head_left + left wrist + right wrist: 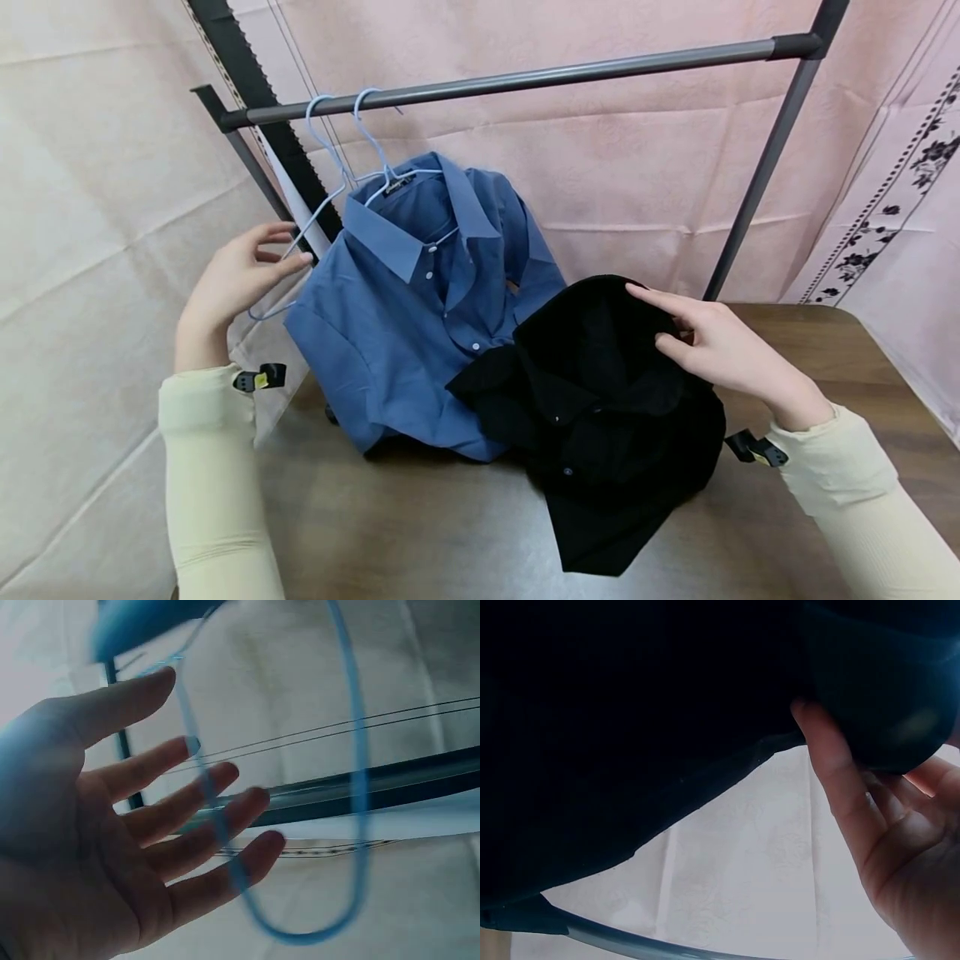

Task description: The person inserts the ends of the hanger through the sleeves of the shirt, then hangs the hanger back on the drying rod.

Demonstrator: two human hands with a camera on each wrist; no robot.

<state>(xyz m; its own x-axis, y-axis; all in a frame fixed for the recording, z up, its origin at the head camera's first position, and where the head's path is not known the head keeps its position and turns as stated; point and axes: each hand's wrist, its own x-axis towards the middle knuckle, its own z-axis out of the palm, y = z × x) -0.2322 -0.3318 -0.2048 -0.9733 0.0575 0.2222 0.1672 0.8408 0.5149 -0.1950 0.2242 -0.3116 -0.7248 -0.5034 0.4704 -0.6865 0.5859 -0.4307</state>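
Observation:
A blue shirt (390, 333) hangs by its collar on a light-blue hanger (375, 142), hooked over the rail. To its left on the same rail hangs a second light-blue hanger (330, 200), bare. My left hand (242, 271) is at this bare hanger, its spread fingers along the wire (356, 795) without curling round it. My right hand (712, 346) grips a black shirt (600, 467) at the collar, with the fabric (885, 712) between thumb and fingers. The black shirt's upper part is lifted, its lower part droops toward the table, and it overlaps the blue shirt's lower right side.
A grey metal rail (570, 77) spans the rack, with an upright post (772, 158) at the right. Below lies a brown wooden table (420, 533). Pink patterned cloth (637, 175) covers the back, and pale cloth (90, 275) hangs at the left.

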